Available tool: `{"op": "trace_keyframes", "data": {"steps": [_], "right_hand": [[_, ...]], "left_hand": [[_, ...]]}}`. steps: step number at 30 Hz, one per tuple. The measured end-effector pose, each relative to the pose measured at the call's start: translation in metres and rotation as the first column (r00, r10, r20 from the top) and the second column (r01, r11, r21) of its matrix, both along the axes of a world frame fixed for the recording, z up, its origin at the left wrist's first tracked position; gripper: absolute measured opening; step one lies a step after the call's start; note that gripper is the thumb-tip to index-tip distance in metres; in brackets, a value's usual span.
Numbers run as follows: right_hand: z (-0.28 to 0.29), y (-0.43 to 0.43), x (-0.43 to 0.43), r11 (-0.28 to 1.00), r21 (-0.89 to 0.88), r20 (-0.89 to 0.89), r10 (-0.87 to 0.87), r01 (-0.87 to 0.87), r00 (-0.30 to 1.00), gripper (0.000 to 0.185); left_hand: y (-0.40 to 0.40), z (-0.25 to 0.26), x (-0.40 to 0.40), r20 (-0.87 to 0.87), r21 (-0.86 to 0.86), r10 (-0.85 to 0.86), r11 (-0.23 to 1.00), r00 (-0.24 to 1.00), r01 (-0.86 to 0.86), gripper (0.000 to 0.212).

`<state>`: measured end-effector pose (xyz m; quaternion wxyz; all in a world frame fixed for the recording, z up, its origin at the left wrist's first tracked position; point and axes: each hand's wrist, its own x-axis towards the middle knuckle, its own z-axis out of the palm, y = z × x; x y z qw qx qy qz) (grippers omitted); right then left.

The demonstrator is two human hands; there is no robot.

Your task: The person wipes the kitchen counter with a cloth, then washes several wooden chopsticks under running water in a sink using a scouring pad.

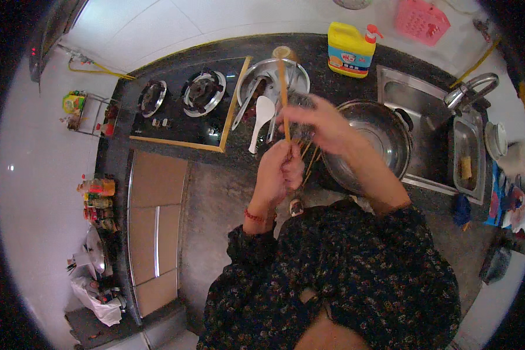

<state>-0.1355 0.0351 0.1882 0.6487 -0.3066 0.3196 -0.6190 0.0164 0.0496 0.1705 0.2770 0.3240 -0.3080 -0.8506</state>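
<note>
My left hand (282, 168) grips a wooden chopstick (283, 94), or a similar slim stick, which points up and away from me. My right hand (321, 120) is blurred and curls around the stick's middle. A grey, mesh-like scrubber (301, 99) shows at its fingers, probably steel wool. Several thin sticks (308, 164) jut out beside my left hand; whether it holds them cannot be told. Just beyond both hands sits a steel bowl (304, 72) with metal utensils (247, 105) in it. A white rice paddle (263, 117) leans at its near side.
To the right stand a large steel basin (372, 140) and a sink (413, 94) with a faucet (472, 89). A yellow pump jug (350, 50) is at the back. A two-burner gas hob (192, 105) lies left. Bottles and jars (98, 197) line the left counter.
</note>
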Motion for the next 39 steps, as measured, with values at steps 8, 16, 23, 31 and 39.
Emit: {"op": "trace_keyframes", "data": {"steps": [8,16,23,31,39], "right_hand": [[0.007,-0.022,-0.019,0.993,0.084,-0.185,0.097,-0.082,0.978,0.016],[0.024,-0.030,-0.003,0.986,-0.135,-0.364,0.045,-0.100,0.930,0.012],[0.014,0.004,-0.024,0.989,0.082,-0.419,0.143,-0.120,0.897,0.019],[-0.018,0.039,-0.028,0.990,0.101,-0.688,0.142,-0.100,0.712,0.017],[-0.023,0.040,-0.055,0.995,0.017,-0.753,0.074,-0.093,0.654,0.016]], "left_hand": [[-0.049,-0.001,-0.007,0.475,-0.870,0.271,0.287,0.837,0.401,0.033],[-0.137,0.070,-0.047,0.005,-0.806,0.054,0.591,0.999,-0.028,0.035],[-0.159,0.064,-0.092,-0.395,-0.547,0.068,0.784,0.916,-0.293,0.040],[-0.176,0.086,-0.110,-0.393,-0.543,0.075,0.786,0.916,-0.297,0.041],[-0.137,0.097,-0.119,-0.438,-0.429,0.113,0.846,0.892,-0.317,0.039]]}}
